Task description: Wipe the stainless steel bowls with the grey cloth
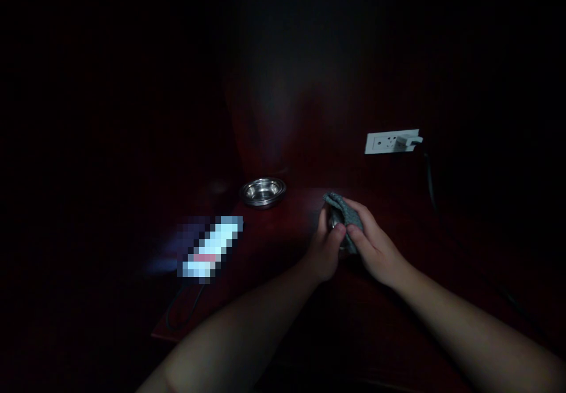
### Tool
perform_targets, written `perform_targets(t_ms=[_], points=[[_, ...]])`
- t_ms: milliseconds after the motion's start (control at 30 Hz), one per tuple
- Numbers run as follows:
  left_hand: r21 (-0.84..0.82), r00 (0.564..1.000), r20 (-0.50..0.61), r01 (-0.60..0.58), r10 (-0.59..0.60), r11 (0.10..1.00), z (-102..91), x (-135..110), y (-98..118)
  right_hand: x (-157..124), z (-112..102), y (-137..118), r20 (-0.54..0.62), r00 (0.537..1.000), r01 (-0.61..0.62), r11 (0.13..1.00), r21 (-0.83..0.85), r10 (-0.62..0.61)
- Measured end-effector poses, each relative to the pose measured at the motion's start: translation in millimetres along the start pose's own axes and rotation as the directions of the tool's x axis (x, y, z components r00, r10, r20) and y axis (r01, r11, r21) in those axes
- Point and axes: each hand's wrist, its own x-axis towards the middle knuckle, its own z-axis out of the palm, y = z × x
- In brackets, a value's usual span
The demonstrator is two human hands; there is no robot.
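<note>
Bowl [262, 192]: polished metal, I note bright glints. Cloth [344, 213]: grey, matt, rough weave. Table [297, 219]: dark red wood, faint sheen. Socket [385, 142]: smooth white plastic, I reckon.

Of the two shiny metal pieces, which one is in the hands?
The small metal piece, gripped by the left hand and half covered by the grey cloth held in the right hand. The steel bowl sits apart, untouched, on the table.

Bare forearms [247, 328] lead to bare left hand [326, 253] and right hand [377, 244].
</note>
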Motion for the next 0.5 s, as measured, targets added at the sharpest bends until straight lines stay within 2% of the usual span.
perform_targets(t_ms=[133, 200, 267, 367, 500], points=[[0.160, 0.991, -0.075, -0.096, 0.109, 0.983, 0.2, -2, 6, 1, 3, 4, 0.005, 0.999, -0.052, 0.997, 0.061, 0.051], [0.170, 0.981, -0.107, -0.143, 0.162, 0.975, -0.4, -1, 7, 1, 3, 5, 0.010, 0.997, -0.071, 0.993, 0.095, 0.070], [0.134, 0.979, -0.126, -0.142, 0.159, 0.981, -2.0, 1, 6, 1, 4, 5, 0.024, 0.994, -0.106, 0.986, 0.130, 0.103], [0.093, 0.989, -0.093, -0.109, 0.117, 0.990, -5.1, 3, 4, 2, 3, 6, 0.039, 0.982, -0.188, 0.966, 0.180, 0.184], [0.075, 0.991, -0.018, -0.133, 0.134, 0.988, -5.7, 3, 4, 4, 1, 12, 0.028, 0.949, -0.312, 0.918, 0.245, 0.315]])
